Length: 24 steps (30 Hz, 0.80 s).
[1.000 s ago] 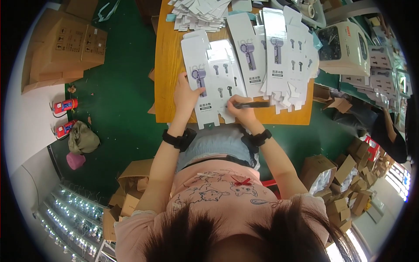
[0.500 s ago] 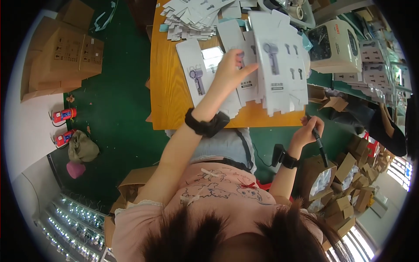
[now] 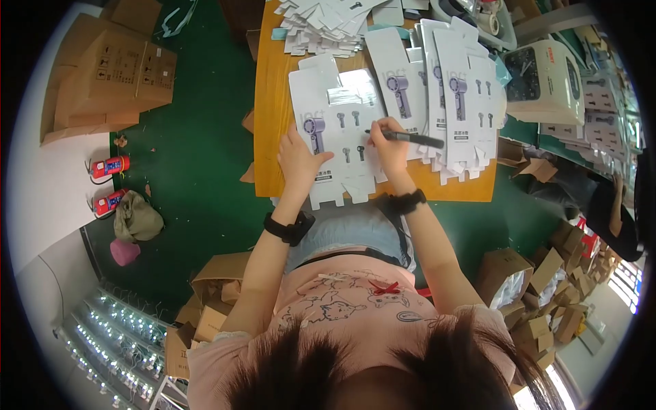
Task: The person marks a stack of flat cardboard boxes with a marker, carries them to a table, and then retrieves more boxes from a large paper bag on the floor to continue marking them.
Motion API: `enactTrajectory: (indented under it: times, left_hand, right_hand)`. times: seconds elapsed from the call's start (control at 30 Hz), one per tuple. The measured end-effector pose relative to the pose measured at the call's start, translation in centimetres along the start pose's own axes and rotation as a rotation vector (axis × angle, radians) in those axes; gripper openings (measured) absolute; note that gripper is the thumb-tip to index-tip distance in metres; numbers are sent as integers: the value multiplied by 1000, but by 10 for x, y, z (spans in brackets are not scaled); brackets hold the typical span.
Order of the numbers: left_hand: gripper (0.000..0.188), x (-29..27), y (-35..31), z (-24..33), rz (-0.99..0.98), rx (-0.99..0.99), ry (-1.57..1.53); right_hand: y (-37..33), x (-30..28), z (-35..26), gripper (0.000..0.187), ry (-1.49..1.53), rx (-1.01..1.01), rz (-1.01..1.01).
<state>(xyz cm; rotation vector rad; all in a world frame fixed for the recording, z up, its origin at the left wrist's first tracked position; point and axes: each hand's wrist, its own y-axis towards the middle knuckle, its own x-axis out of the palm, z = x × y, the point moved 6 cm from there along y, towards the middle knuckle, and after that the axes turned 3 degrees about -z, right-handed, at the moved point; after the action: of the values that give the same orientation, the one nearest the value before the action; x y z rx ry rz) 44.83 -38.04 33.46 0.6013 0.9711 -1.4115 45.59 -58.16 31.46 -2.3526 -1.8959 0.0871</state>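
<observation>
A flat, unfolded white carton [image 3: 345,140] printed with a purple handheld fan lies before me, its lower flaps over the table's near edge. My left hand [image 3: 301,160] rests on its left side, fingers stretched out and thumb apart. At the carton's right edge, my right hand [image 3: 391,147] grips a black marker [image 3: 417,139], with the thick end pointing right. The marker's thin end is close to the carton; whether it touches I cannot tell. Just right lie another flat carton [image 3: 389,61] and a fanned stack of the same cartons [image 3: 465,126].
More flat cartons are heaped at the far side of the wooden table [image 3: 273,130]. A cream machine with a dark dial [image 3: 540,78] and a grey bin [image 3: 502,31] stand far right. Cardboard boxes [image 3: 506,273] crowd the floor at right, near a person in dark clothes [image 3: 611,212].
My left hand has left the right-hand cartons and come down onto the left one. My right hand has brought the marker from beyond the table's right corner to that carton.
</observation>
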Motion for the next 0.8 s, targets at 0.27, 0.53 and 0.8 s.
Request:
enactTrajectory:
  times: [0.27,0.53,0.8]
  left_hand:
    - [88,0,0,-3,39,7,-8]
    - [88,0,1,-1,31,-20,-1]
    - [87,0,0,-1,26,-41,1]
  right_hand:
    - [4,15,10,11,-77,45,-18]
    - [5,17,-1,10,-281,-53,-46]
    - [-35,6,15,11,-211,-19,-279]
